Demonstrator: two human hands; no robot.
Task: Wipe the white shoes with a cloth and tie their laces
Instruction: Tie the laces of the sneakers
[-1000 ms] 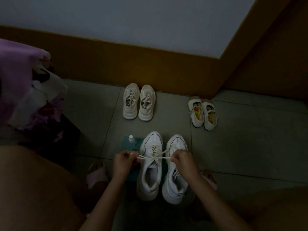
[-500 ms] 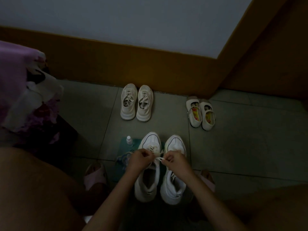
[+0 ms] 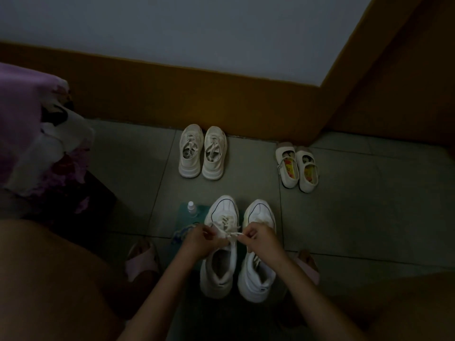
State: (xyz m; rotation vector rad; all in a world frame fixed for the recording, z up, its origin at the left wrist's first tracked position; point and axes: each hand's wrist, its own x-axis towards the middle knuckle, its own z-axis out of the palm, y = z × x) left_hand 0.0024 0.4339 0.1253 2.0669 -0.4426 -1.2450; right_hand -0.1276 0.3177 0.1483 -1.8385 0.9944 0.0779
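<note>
Two white sneakers stand side by side on the tiled floor in front of me, toes pointing away: the left shoe (image 3: 218, 271) and the right shoe (image 3: 256, 279). My left hand (image 3: 200, 239) and my right hand (image 3: 259, 238) are close together over the left shoe's tongue, each pinching a strand of its white lace (image 3: 230, 233). The right shoe's laces lie loose inside it. A green cloth (image 3: 182, 232) lies crumpled on the floor just left of my left hand, partly hidden by it.
A small spray bottle (image 3: 191, 209) stands on a teal mat (image 3: 204, 209) left of the shoes. A beige sneaker pair (image 3: 202, 152) and small strapped shoes (image 3: 298, 166) stand by the brown baseboard. Purple bedding (image 3: 29, 134) fills the left. My pink slippers (image 3: 141, 263) flank the shoes.
My hands had the lace ends pulled wide apart over the left shoe; they have come together at its middle, holding the strands close.
</note>
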